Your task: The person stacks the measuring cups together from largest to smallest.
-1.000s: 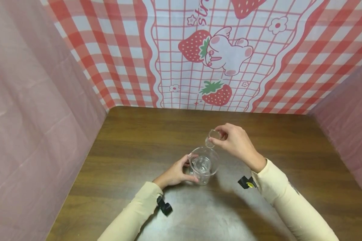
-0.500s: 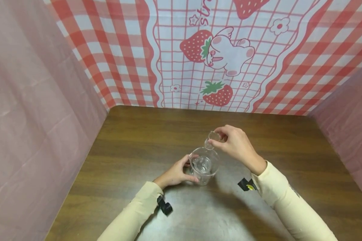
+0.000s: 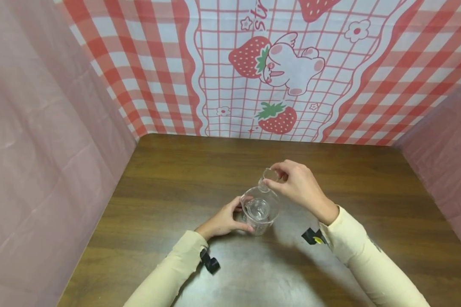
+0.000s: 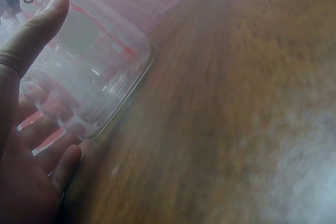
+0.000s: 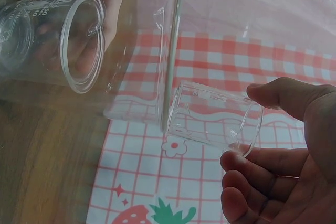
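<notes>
Near the table's middle, my left hand (image 3: 224, 219) grips a large clear glass beaker (image 3: 260, 230) by its side. Thumb and fingers lie on either side of the beaker wall (image 4: 79, 72) in the left wrist view. Inside it sits a smaller beaker (image 3: 258, 209), whose rim (image 5: 65, 51) and white markings show through the glass in the right wrist view. Between thumb and fingertips, my right hand (image 3: 301, 183) pinches the rim of a small clear beaker (image 5: 212, 116). That small beaker is tilted, its base close to the large beaker's far rim; whether they touch is unclear.
A brown wooden table (image 3: 169, 179) carries the beakers. Behind it hangs a red-and-white checked cloth (image 3: 161, 85) with strawberries, and pink curtains (image 3: 61, 128) flank both sides. Black straps with small devices (image 3: 211, 264) hang at the sleeves.
My right hand has moved slightly left and down, bringing the small beaker closer to the large beaker's rim. The left hand and the large beaker stay where they were.
</notes>
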Demonstrator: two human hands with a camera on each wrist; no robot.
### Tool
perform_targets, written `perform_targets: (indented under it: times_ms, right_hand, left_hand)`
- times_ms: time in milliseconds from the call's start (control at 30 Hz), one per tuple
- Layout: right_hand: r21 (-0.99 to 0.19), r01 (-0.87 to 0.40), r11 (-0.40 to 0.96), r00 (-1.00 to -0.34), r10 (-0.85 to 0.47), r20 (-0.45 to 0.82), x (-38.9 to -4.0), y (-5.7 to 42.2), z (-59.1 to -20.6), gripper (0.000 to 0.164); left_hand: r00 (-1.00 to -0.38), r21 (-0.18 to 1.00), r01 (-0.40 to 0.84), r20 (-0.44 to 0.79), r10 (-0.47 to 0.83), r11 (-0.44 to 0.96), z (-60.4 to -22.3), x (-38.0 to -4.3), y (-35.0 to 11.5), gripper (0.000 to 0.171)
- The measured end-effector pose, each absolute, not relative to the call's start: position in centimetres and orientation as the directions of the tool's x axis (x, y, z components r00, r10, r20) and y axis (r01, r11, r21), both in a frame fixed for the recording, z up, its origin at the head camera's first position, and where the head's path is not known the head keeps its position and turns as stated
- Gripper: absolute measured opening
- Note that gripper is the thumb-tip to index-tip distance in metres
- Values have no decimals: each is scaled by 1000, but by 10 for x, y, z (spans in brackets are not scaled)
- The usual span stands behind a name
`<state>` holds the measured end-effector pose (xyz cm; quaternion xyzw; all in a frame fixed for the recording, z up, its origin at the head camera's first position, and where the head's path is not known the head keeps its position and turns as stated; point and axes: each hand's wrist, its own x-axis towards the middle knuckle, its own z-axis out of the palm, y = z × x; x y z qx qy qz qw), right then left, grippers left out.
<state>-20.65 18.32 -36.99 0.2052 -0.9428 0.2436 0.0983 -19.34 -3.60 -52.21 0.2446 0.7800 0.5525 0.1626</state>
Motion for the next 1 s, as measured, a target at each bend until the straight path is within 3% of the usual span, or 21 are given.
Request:
perform_targets:
  times_ms: [1000]
  right_hand:
    - [-392,-467,793,-880,-376,290,-194,175,-367,34]
  left_hand:
    - [-829,940,188,-2,559,283,-521,-194,-37,88]
